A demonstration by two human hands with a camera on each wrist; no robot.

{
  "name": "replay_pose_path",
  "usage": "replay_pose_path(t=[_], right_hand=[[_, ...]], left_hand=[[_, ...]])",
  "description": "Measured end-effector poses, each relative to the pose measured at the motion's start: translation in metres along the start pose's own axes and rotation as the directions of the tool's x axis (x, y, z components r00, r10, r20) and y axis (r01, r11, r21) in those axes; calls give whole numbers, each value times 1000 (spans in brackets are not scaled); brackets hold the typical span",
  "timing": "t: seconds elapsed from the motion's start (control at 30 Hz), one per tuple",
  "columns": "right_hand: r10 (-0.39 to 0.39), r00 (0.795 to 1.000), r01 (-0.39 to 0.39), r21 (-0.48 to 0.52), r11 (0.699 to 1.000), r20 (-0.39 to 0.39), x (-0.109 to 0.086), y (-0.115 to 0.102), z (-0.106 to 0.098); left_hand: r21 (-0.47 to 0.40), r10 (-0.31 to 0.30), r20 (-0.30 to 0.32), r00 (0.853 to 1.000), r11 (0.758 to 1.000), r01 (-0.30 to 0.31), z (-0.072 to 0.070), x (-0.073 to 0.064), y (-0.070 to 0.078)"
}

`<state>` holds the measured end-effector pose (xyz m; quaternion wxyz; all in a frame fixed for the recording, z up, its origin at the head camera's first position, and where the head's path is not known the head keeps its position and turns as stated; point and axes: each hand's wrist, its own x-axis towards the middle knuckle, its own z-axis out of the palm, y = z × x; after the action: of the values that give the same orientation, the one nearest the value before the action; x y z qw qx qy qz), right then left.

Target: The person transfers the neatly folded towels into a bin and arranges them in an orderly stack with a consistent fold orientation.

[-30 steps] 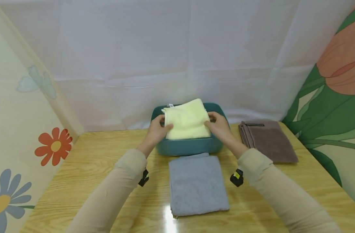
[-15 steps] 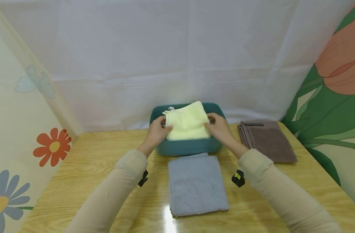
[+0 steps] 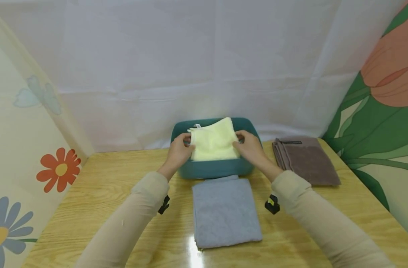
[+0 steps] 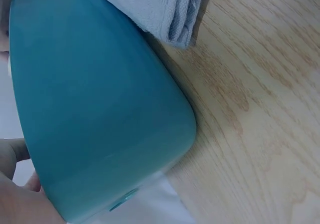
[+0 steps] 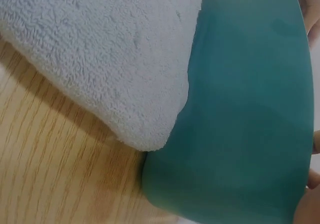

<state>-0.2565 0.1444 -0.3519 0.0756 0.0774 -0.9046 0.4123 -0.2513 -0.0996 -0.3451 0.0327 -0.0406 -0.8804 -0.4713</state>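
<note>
A folded pale yellow towel (image 3: pixel 214 142) lies in the teal bin (image 3: pixel 217 169), its far right corner raised and a small white tag at its far left. My left hand (image 3: pixel 179 150) pinches the towel's left edge, thumb on the near side. At the opposite edge, my right hand (image 3: pixel 252 149) pinches the towel between thumb and fingers. In both wrist views the outer wall of the bin (image 4: pixel 100 103) hides the towel, and only parts of the hands show past its rim.
A folded grey-blue towel (image 3: pixel 226 214) lies right in front of the bin, touching or nearly touching it. To the right is a folded mauve-brown towel (image 3: pixel 307 162) near the edge of the wooden table (image 3: pixel 123 193). A white curtain (image 3: pixel 140 74) hangs behind.
The yellow towel has sunk slightly lower into the bin with both hands at its sides. My left thumb overlaps its edge less than before. The other towels have stayed put.
</note>
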Motion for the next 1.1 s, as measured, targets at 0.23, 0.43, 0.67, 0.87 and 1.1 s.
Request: replay_pose_path(t=[0.23, 0.43, 0.67, 0.87, 1.1], right_hand=[[-6, 1000, 6, 21, 1000, -15, -1, 1, 0], [-11, 1000, 13, 51, 999, -24, -2, 1, 0], [-68, 994, 79, 124, 989, -90, -6, -1, 0], [-114, 981, 139, 157, 978, -156, -13, -3, -1], [-122, 971, 165, 209, 964, -204, -31, -6, -7]], left_hand=[[-47, 4, 28, 1000, 999, -2, 0, -4, 2], [-119, 34, -12, 999, 992, -35, 2, -5, -2], [-161, 82, -36, 996, 983, -87, -7, -14, 0], [-165, 121, -8, 993, 979, -121, -21, -29, 6], [-145, 144, 20, 989, 979, -140, -26, -50, 1]])
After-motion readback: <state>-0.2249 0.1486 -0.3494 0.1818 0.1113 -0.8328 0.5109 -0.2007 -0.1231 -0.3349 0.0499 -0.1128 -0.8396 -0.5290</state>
